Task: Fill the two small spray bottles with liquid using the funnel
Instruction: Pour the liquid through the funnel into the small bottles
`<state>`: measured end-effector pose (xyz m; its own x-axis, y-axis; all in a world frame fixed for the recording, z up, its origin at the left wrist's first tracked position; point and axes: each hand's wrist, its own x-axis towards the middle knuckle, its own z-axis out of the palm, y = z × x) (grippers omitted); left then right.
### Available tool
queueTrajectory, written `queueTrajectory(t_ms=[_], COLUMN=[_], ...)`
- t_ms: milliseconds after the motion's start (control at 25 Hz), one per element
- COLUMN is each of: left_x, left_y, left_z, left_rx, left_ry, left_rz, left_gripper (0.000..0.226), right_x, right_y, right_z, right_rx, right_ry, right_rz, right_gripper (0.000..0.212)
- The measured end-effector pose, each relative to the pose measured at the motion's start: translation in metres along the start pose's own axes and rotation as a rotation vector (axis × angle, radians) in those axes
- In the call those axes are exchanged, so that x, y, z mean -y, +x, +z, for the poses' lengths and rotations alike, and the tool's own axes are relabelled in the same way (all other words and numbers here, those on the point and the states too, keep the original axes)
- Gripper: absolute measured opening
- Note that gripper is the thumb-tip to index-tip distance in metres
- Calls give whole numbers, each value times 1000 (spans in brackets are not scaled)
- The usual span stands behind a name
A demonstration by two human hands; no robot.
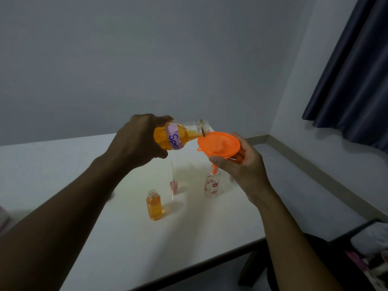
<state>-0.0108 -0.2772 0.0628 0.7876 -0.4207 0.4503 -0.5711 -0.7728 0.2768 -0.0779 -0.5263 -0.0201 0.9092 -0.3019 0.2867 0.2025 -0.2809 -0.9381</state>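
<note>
The left hand (142,137) grips a clear bottle (180,135) of orange liquid, banded by a pale purple label and tipped nearly level, its open mouth resting over the rim of an orange funnel (219,143). The right hand (241,162) holds the funnel by its bowl, the spout set in the neck of a small floral-printed spray bottle (211,185) upright on the white tabletop (84,164). A second small bottle (154,205), uncapped and nearly full of orange liquid, stands nearer the viewer, with a pink spray pump (173,184) between them.

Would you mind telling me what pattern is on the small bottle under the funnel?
Pink and red flowers on clear glass, on the small bottle under the funnel; head view.
</note>
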Motion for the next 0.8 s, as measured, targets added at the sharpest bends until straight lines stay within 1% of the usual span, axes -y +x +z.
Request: queueTrajectory(t_ms=[240, 480, 680, 800], left_x=[3, 4, 2, 1], left_y=[6, 8, 8, 9], left_z=[2, 1, 0, 0], left_rx=[25, 40, 46, 54], left_ry=[59, 99, 98, 100], left_rz=[28, 44, 60, 67], left_gripper=[87, 90, 86, 85], right_x=[0, 2, 1, 1], right_y=[0, -2, -1, 0], right_z=[0, 0, 0, 0], right_rx=[10, -3, 8, 2], right_ry=[17, 23, 9, -6], right_rz=[-2, -6, -8, -16], right_gripper=[91, 91, 95, 91])
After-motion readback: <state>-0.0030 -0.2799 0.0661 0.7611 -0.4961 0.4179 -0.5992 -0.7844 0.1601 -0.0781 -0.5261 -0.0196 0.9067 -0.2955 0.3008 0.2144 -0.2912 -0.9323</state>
